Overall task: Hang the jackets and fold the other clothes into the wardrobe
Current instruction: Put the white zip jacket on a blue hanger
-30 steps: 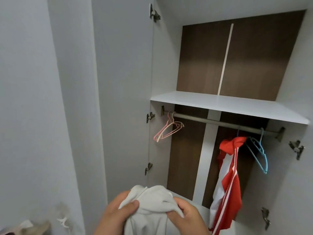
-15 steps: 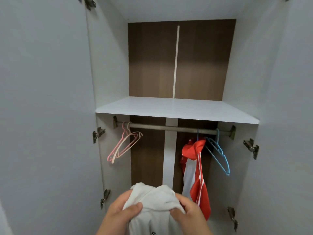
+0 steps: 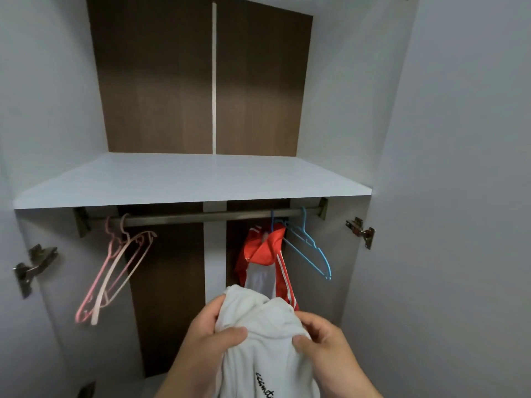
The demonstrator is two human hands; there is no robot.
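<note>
Head view: both hands grip a white garment (image 3: 258, 343) low in front of the open wardrobe (image 3: 344, 110). The left hand (image 3: 207, 337) pinches its bunched top edge with thumb over the cloth, and the right hand (image 3: 324, 340) pinches the other side, the two hands near each other but apart. Black script shows on the cloth. Behind, a red jacket (image 3: 267, 248) hangs from the rail (image 3: 215, 216) under the white shelf (image 3: 186, 179), just beside blue hangers (image 3: 310, 248). Pink hangers (image 3: 115, 271) hang at the rail's left end.
</note>
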